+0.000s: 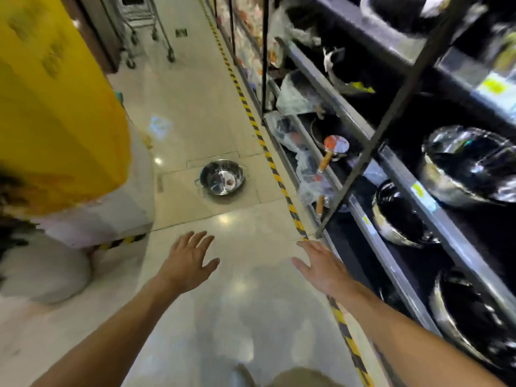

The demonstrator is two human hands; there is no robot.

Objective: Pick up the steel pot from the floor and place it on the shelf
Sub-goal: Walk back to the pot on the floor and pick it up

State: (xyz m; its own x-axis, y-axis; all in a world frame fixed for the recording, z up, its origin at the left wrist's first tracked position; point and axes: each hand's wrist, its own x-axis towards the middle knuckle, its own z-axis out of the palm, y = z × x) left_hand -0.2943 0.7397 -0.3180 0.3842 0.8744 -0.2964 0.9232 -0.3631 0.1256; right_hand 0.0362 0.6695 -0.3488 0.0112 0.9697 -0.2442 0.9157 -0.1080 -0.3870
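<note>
A shiny steel pot (222, 177) with small side handles sits upright on the pale tiled floor in the middle of the aisle. My left hand (187, 261) reaches forward with fingers spread, well short of the pot and holding nothing. My right hand (321, 265) is stretched out beside it, also empty with fingers apart, above the striped floor tape. The metal shelf (396, 174) runs along the right side and holds several steel pots and pans.
A yellow-and-black tape line (275, 174) runs along the shelf base. A large yellow display (55, 107) on a white base blocks the left side. Wheeled carts (145, 29) stand at the far end of the aisle. Wrapped pans (329, 155) hang over the lower shelf edge.
</note>
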